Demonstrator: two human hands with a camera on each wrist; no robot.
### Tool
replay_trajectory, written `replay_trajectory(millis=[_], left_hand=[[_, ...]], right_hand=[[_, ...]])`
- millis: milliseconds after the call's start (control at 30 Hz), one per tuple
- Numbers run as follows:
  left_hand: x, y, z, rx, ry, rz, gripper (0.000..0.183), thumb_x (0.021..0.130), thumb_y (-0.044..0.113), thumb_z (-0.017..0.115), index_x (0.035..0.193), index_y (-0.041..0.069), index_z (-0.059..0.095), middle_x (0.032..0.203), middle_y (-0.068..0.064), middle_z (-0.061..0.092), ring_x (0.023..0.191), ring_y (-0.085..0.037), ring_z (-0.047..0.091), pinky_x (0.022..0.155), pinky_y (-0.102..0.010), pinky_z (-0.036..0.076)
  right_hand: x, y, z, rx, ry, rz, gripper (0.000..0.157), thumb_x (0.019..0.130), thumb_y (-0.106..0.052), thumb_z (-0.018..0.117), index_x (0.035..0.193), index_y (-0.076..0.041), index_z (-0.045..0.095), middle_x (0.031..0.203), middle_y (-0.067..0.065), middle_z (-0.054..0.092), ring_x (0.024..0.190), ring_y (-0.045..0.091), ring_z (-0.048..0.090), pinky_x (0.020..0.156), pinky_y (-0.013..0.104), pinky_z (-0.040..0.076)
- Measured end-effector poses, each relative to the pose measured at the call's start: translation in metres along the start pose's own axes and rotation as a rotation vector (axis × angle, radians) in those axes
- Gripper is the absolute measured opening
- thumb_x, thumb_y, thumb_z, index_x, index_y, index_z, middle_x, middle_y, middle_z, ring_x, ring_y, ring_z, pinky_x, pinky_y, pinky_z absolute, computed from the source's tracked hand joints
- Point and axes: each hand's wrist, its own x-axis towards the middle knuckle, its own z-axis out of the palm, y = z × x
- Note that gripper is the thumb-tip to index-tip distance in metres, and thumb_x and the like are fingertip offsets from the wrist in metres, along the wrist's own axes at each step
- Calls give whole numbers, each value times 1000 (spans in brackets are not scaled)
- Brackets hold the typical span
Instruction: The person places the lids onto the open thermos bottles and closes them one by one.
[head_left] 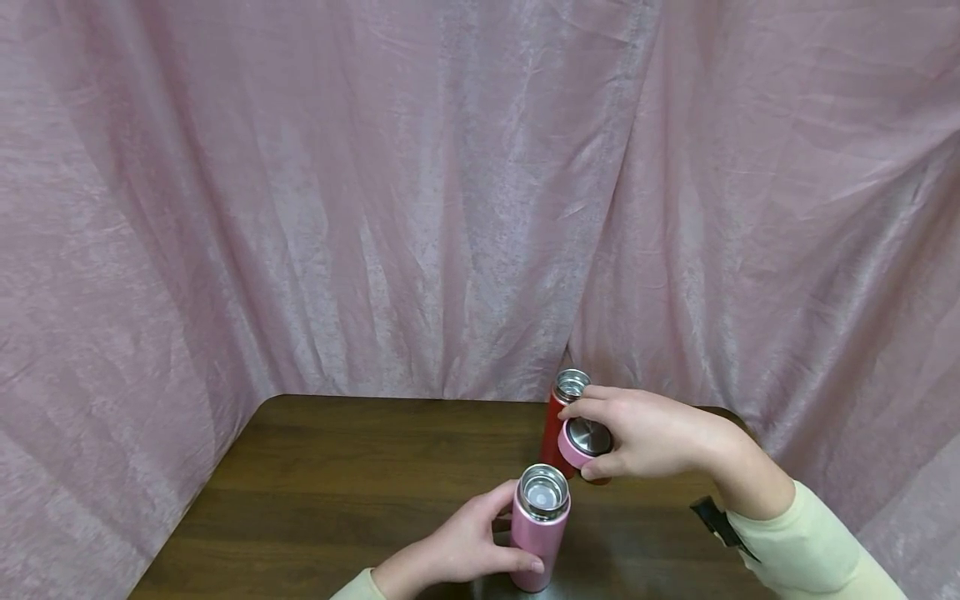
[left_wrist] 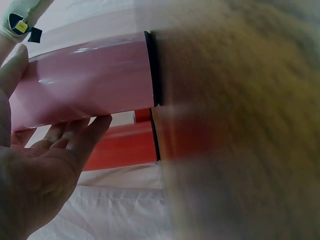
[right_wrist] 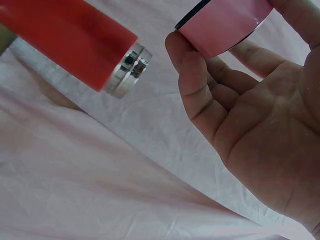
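In the head view, my left hand (head_left: 474, 537) grips the pink thermos bottle (head_left: 542, 543), thumb on its near side. The bottle stands upright on the table, its steel mouth uncovered. My right hand (head_left: 651, 429) pinches a pink lid (head_left: 573, 447) between thumb and fingers, in the air above and right of that bottle. A steel disc inside a dark ring shows on the lid. Behind the lid stands a red thermos bottle (head_left: 554, 427), also with its steel neck bare; the lid and right fingers partly cover it. The right wrist view shows that steel neck (right_wrist: 127, 70) apart from the fingers.
A small red piece (head_left: 600, 481) shows below the right hand, mostly hidden; the left wrist view shows a red piece (left_wrist: 142, 116) beyond the red bottle. The dark wooden table (head_left: 337, 492) extends to the left. Pink curtains (head_left: 390, 208) hang behind its far edge.
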Motion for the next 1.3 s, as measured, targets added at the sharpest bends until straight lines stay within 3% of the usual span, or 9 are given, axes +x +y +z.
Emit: replay_trajectory(millis=[733,967,1300], left_hand=[[3,-1,-2,11,9,0,78,89,25,98,155,27,56,143,7,70,132,-14,66,114,-38,55],[3,-1,-2,4,7,-10,78,89,25,97,155,27,56,142,7,70,131,-13,67,114,-37,55],[3,0,-2,12,5,5,77,90,23,97,155,25,56,143,6,70,132,-13,67,114,-36,55]], right_hand=[[4,-14,-9,52,-21,-139,55,92,-33,92,140,-19,70,127,-19,64,109,2,64,96,31,59],[5,-22,-6,54,-39,-114,54,89,-30,91,139,-23,71,121,-21,62,104,-1,63,93,28,59],[7,-32,1,29,-59,-107,53,90,-31,89,139,-25,71,122,-22,60,109,1,62,95,30,58]])
